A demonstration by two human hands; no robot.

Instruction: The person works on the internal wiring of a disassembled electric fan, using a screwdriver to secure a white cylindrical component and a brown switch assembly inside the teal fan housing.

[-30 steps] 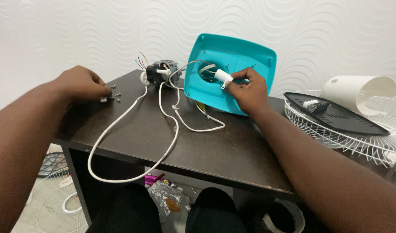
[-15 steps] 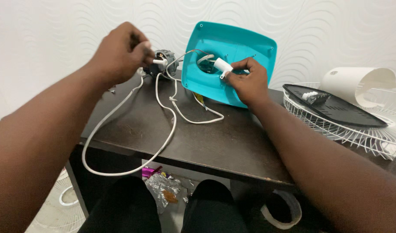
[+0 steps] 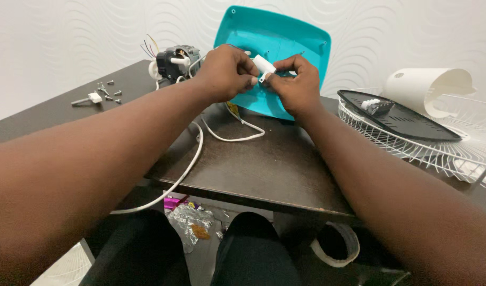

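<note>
Leaving bare tabletop (image 3: 264,164) open toward the near edge, both hands meet before the teal panel (image 3: 285,42); left hand (image 3: 224,71) and right hand (image 3: 296,85) pinch a small white part (image 3: 264,64).

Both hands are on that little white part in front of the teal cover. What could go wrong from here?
1. The small white part is pinched only at the fingertips of the left hand and right hand; it could slip.
2. The white cable loops off the dark table edge; a snag might tug the motor.
3. The loose screws near the far corner could get knocked off.
</note>
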